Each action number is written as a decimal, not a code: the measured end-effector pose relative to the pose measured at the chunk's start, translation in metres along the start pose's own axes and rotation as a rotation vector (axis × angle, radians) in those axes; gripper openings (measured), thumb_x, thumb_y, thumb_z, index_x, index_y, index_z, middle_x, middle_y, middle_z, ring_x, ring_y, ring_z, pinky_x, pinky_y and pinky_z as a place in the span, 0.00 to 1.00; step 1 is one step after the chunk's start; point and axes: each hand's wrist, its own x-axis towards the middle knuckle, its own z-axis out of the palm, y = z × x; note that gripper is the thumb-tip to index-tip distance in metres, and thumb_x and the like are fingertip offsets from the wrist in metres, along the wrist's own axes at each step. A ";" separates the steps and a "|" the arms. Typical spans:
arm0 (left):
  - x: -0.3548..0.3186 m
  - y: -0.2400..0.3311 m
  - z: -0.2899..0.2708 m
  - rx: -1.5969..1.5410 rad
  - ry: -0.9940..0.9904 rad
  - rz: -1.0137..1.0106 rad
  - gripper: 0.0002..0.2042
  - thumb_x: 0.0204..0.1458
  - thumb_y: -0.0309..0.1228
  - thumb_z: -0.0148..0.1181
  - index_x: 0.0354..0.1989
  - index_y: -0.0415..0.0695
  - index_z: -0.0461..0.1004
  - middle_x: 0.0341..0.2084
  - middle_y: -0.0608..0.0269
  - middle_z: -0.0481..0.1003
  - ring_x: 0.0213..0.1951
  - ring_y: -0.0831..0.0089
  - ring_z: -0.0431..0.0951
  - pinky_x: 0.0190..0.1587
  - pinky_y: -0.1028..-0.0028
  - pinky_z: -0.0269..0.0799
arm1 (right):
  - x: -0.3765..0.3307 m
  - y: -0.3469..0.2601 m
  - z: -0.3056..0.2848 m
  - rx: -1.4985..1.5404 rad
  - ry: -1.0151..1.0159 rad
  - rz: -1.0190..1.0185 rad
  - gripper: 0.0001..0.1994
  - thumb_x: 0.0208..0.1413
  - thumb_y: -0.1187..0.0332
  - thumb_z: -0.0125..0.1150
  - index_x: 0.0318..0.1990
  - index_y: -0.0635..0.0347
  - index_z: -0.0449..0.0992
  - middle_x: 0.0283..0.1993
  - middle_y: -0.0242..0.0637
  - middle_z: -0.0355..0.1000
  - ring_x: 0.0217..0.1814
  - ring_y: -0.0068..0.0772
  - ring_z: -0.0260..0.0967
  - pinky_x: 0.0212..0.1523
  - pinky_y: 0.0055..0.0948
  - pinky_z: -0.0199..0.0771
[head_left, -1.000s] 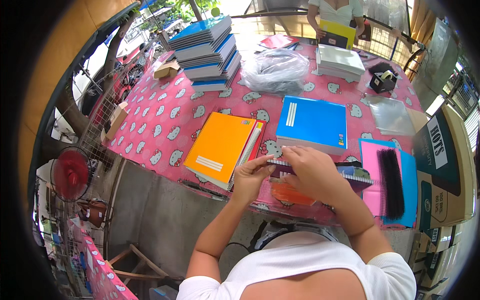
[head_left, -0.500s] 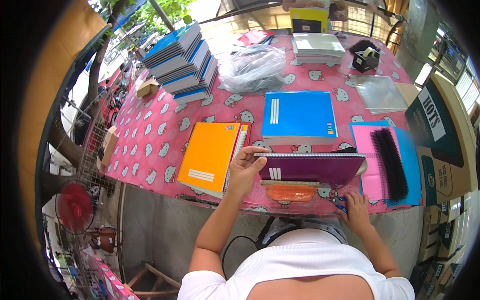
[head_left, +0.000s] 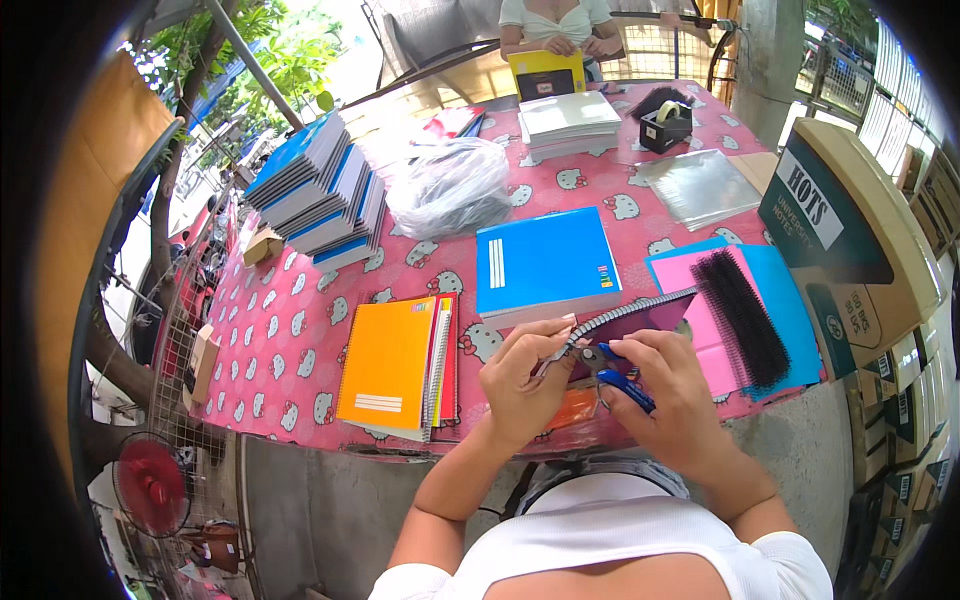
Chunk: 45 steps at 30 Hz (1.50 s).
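Pink tabletop (head_left: pixel 262 362), hands (head_left: pixel 525 378) (head_left: pixel 672 402) angled inward, left holding notebook (head_left: pixel 648 318), right pliers (head_left: pixel 614 379)

Counter (head_left: pixel 265 385): directly beneath the fingers (head_left: pixel 645 350), extending beyond them; covered in pink patterned cloth. Floor (head_left: pixel 805 450): grey concrete, below the fingers on the near side. Wire mesh fence (head_left: pixel 205 465): well left of the fingers. Red fan (head_left: pixel 152 485): left of and lower than the fingers, beside the fence. Orange-tan panel (head_left: pixel 100 200): far left. Concrete pillar (head_left: pixel 765 75): beyond the fingers, to the right. Daylight: strong, entering beyond and left of the fingers, past green foliage (head_left: pixel 300 60).
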 end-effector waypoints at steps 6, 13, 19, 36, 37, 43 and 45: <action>0.003 0.004 0.004 0.048 0.033 0.021 0.08 0.45 0.12 0.63 0.29 0.35 0.71 0.38 0.48 0.77 0.41 0.68 0.80 0.38 0.77 0.80 | -0.004 -0.002 -0.004 -0.007 0.011 0.041 0.22 0.43 0.68 0.67 0.49 0.60 0.71 0.46 0.44 0.67 0.48 0.48 0.64 0.48 0.43 0.64; -0.006 -0.003 0.002 0.002 -0.018 0.122 0.08 0.45 0.12 0.63 0.30 0.34 0.72 0.39 0.47 0.77 0.42 0.67 0.80 0.39 0.76 0.80 | -0.001 0.028 -0.008 1.000 -0.424 0.626 0.16 0.56 0.66 0.60 0.48 0.67 0.71 0.38 0.38 0.74 0.39 0.30 0.72 0.38 0.30 0.73; 0.009 0.000 -0.012 0.132 0.018 0.066 0.10 0.43 0.12 0.63 0.33 0.36 0.73 0.37 0.48 0.77 0.38 0.69 0.80 0.35 0.76 0.79 | -0.034 0.050 0.033 0.914 -0.319 0.535 0.17 0.57 0.63 0.59 0.49 0.65 0.71 0.41 0.38 0.74 0.44 0.31 0.72 0.43 0.29 0.72; 0.131 -0.051 -0.223 0.807 -0.288 0.377 0.13 0.48 0.31 0.60 0.16 0.41 0.68 0.10 0.60 0.65 0.13 0.66 0.65 0.17 0.68 0.57 | 0.053 0.243 0.103 -0.059 0.058 0.266 0.15 0.52 0.61 0.62 0.39 0.64 0.78 0.46 0.51 0.74 0.51 0.49 0.70 0.53 0.41 0.67; 0.121 -0.080 -0.215 0.850 -0.323 0.206 0.10 0.49 0.34 0.60 0.20 0.43 0.72 0.15 0.62 0.70 0.21 0.66 0.72 0.27 0.66 0.65 | 0.073 0.255 0.113 -0.018 0.004 0.406 0.18 0.51 0.57 0.63 0.39 0.66 0.78 0.45 0.53 0.74 0.50 0.48 0.71 0.52 0.41 0.67; -0.014 -0.226 -0.177 1.241 -0.624 -0.697 0.36 0.58 0.58 0.38 0.71 0.52 0.41 0.70 0.51 0.38 0.70 0.48 0.36 0.63 0.36 0.23 | 0.112 0.277 0.168 0.247 -0.216 0.817 0.29 0.43 0.48 0.70 0.36 0.72 0.75 0.30 0.43 0.75 0.34 0.33 0.74 0.35 0.35 0.75; -0.021 -0.220 -0.183 1.125 -0.610 -0.856 0.40 0.56 0.62 0.35 0.71 0.53 0.33 0.70 0.49 0.36 0.70 0.46 0.33 0.64 0.37 0.24 | 0.114 0.242 0.163 0.181 -0.219 0.858 0.28 0.39 0.51 0.74 0.35 0.71 0.74 0.31 0.47 0.75 0.35 0.39 0.75 0.36 0.37 0.75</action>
